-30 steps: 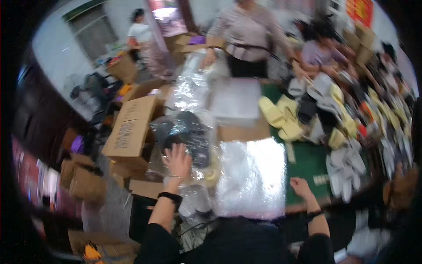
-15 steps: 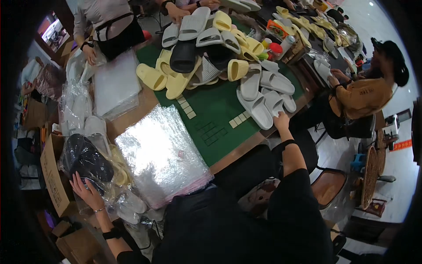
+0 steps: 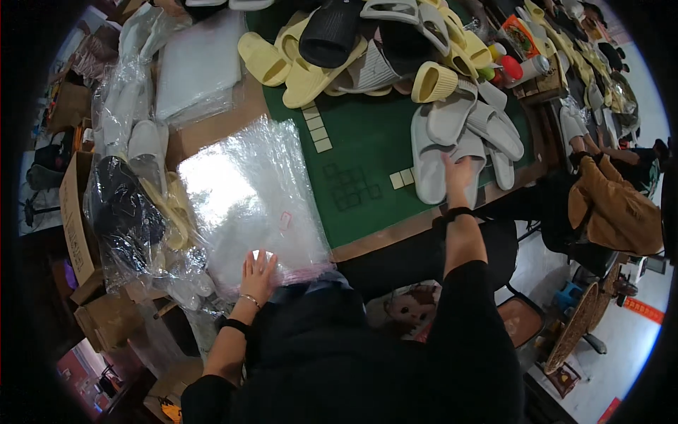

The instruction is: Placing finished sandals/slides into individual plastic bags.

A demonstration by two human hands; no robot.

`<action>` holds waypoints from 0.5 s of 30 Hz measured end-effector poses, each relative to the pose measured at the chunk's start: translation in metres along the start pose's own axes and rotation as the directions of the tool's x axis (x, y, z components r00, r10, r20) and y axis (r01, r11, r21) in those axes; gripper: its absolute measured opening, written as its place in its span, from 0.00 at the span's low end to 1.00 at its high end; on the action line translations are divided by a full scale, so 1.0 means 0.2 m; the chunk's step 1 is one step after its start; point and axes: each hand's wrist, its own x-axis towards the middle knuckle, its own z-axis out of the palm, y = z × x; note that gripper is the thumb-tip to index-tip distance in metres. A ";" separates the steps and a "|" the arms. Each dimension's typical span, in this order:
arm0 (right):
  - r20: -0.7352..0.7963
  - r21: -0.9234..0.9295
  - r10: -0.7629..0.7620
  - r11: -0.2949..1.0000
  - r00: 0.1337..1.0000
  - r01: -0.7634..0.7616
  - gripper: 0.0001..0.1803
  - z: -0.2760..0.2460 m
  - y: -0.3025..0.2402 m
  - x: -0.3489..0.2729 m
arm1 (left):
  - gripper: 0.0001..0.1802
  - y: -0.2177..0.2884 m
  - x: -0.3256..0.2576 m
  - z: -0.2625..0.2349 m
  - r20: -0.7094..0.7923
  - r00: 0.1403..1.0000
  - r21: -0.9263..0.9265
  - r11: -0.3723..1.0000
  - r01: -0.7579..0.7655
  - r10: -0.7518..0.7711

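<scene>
My right hand (image 3: 459, 178) is closed at the heel end of a pair of light grey slippers (image 3: 429, 162) on the right of the green mat; its fingertips are partly hidden between the two soles. More grey slippers (image 3: 498, 131) lie against the pair. My left hand (image 3: 259, 275) rests with fingers stretched out on the near edge of a stack of clear plastic bags (image 3: 247, 184). A small pinkish label (image 3: 285, 220) shows on the top bag.
Beyond the green mat (image 3: 353, 152) is a heap of yellow, grey and black slippers (image 3: 332, 35). Bagged slippers (image 3: 127, 205) lie at left beside a cardboard box (image 3: 78, 219). Short rows of cream tiles (image 3: 318, 131) sit on the mat. A person in a brown top (image 3: 621, 205) is at right.
My left hand has moved right from the bagged slippers onto the plastic bag stack. The grey pair at my right hand has shifted left over part of the tile row. The view has tilted nearer.
</scene>
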 end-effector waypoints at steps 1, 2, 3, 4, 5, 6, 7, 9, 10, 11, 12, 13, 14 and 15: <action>0.004 -0.005 -0.005 1.000 1.000 0.005 0.28 0.01 -0.02 -0.01 | 0.49 -0.02 0.01 0.04 -0.052 0.999 0.030 1.000 -0.008 0.010; 0.054 0.030 0.044 0.998 0.998 -0.046 0.25 0.03 -0.02 -0.02 | 0.49 -0.03 0.01 0.05 -0.049 0.999 0.024 1.000 -0.011 0.012; 0.103 0.064 0.092 0.993 0.990 -0.099 0.22 0.03 -0.01 -0.03 | 0.50 -0.04 0.03 0.05 -0.070 0.996 0.015 0.998 -0.060 0.061; 0.098 0.058 0.093 0.993 0.991 -0.099 0.22 0.02 0.01 -0.03 | 0.51 -0.05 0.04 0.06 -0.093 0.990 0.009 0.994 -0.110 0.110; 0.128 0.079 0.047 0.995 0.991 -0.057 0.20 -0.02 0.00 -0.04 | 0.51 -0.05 0.04 0.03 -0.093 0.990 0.005 0.994 -0.111 0.111; 0.155 0.101 0.001 0.995 0.988 -0.017 0.17 -0.05 -0.01 -0.06 | 0.50 -0.06 0.04 0.00 -0.055 0.991 -0.043 0.991 -0.125 0.122; 0.150 0.097 0.003 0.995 0.989 -0.018 0.17 -0.08 -0.02 -0.11 | 0.50 -0.06 0.03 -0.02 -0.019 0.990 -0.091 0.986 -0.139 0.137; 0.216 0.191 -0.129 0.978 0.968 0.087 0.15 -0.13 -0.01 -0.21 | 0.49 -0.08 0.01 -0.04 -0.041 0.985 -0.101 0.980 -0.169 0.166; 0.197 0.257 -0.192 0.956 0.961 0.138 0.14 -0.14 0.00 -0.29 | 0.49 -0.09 0.02 -0.05 -0.054 0.980 -0.110 0.974 -0.198 0.193; 0.298 0.330 -0.212 0.938 0.931 0.107 0.14 -0.21 -0.07 -0.39 | 0.49 -0.11 0.00 -0.04 -0.055 0.981 -0.110 0.976 -0.190 0.185; 0.245 0.363 -0.254 0.919 0.936 0.155 0.13 -0.19 0.03 -0.45 | 0.47 -0.09 0.03 -0.04 -0.068 0.972 -0.131 0.964 -0.233 0.226; 0.276 0.340 -0.275 0.924 0.921 0.174 0.14 -0.22 0.00 -0.55 | 0.45 -0.11 0.03 -0.03 -0.073 0.969 -0.149 0.958 -0.244 0.236; 0.355 0.374 -0.299 0.914 0.886 0.159 0.12 -0.27 -0.06 -0.64 | 0.45 -0.13 0.01 -0.01 -0.075 0.971 -0.148 0.960 -0.236 0.227; 0.345 0.421 -0.341 0.889 0.874 0.181 0.10 -0.29 -0.06 -0.71 | 0.43 -0.14 0.02 0.01 -0.101 0.966 -0.104 0.963 -0.248 0.237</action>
